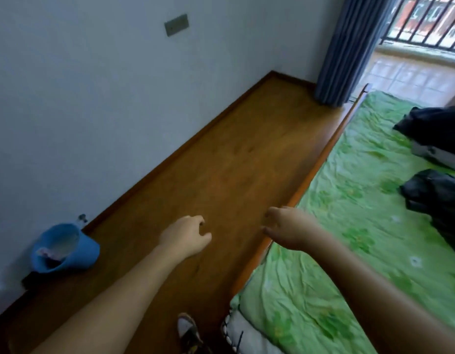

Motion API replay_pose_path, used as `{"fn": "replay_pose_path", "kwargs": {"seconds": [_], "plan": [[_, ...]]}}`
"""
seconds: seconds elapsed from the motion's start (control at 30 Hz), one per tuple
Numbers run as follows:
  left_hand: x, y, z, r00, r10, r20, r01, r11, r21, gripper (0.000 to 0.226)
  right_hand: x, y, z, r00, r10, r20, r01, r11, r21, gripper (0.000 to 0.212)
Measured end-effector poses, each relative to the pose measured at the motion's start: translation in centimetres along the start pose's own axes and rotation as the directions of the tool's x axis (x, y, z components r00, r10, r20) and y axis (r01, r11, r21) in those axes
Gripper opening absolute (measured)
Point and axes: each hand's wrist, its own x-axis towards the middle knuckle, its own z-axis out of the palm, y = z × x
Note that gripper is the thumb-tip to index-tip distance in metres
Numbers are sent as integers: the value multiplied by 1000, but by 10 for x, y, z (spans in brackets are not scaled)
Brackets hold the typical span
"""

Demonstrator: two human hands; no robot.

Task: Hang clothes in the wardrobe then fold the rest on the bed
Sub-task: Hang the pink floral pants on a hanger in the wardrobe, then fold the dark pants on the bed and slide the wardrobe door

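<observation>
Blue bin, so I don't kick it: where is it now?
Head view, lower left: the blue bin sits on the wooden floor against the wall, left of the left hand.

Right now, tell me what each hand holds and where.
Nothing. The left hand and right hand are both empty, fingers loosely curled.

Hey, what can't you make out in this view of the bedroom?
Head view, all:
Far pile and near pile on the bed: cut by right edge, blurred; garment types unclear.
Bin: contents blurred, too small.
Shoe: cut by bottom edge.
Wardrobe: outside the frame.
</observation>
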Motion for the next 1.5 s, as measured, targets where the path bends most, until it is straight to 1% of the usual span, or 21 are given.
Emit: {"fn": "replay_pose_path", "kwargs": {"seconds": [0.13, 0.3, 0.43, 0.53, 0.6, 0.7, 0.83, 0.97, 1.03, 1.13, 1.27, 1.37, 1.43, 1.5], "plan": [[65, -8, -19, 987, 159, 1, -158, 987, 37, 54, 24, -8, -2, 988, 142, -55, -141, 990, 27, 57], [142, -45, -51, 939, 344, 21, -344, 936, 69, 52, 71, -57, -1, 947, 316, -61, -311, 947, 80, 43], [184, -89, -82, 906, 420, 51, -423, 901, 98, 52, 116, -109, -10, 925, 379, -32, -370, 916, 155, 35], [217, -118, -111, 891, 452, 50, -455, 884, 106, 51, 149, -139, -25, 904, 423, -60, -408, 897, 171, 42], [239, -123, -128, 877, 478, 51, -481, 870, 106, 51, 163, -147, -33, 883, 462, -85, -442, 879, 181, 44], [265, -114, -145, 851, 521, 72, -525, 844, 108, 50, 172, -144, -37, 854, 516, -75, -492, 845, 212, 45], [293, -79, -160, 791, 605, 86, -611, 783, 116, 50, 177, -126, -40, 803, 592, -72, -552, 784, 282, 48], [322, -26, -169, 718, 690, 87, -695, 707, 130, 46, 189, -92, -48, 745, 663, -76, -601, 716, 354, 49], [337, 7, -173, 680, 726, 101, -732, 669, 128, 45, 199, -66, -58, 722, 688, -72, -613, 685, 393, 48], [365, 65, -181, 626, 771, 118, -779, 611, 141, 45, 219, -19, -78, 693, 716, -84, -628, 657, 417, 52], [403, 145, -197, 586, 801, 124, -807, 562, 183, 45, 237, 49, -115, 666, 741, -85, -638, 625, 450, 50], [430, 201, -202, 549, 823, 144, -831, 520, 200, 44, 241, 93, -140, 626, 775, -85, -663, 586, 466, 51], [448, 239, -202, 525, 834, 169, -847, 493, 199, 44, 243, 119, -151, 591, 804, -67, -682, 543, 490, 54], [464, 274, -200, 487, 850, 201, -871, 454, 187, 44, 243, 142, -156, 552, 833, -43, -709, 496, 502, 57]]}}
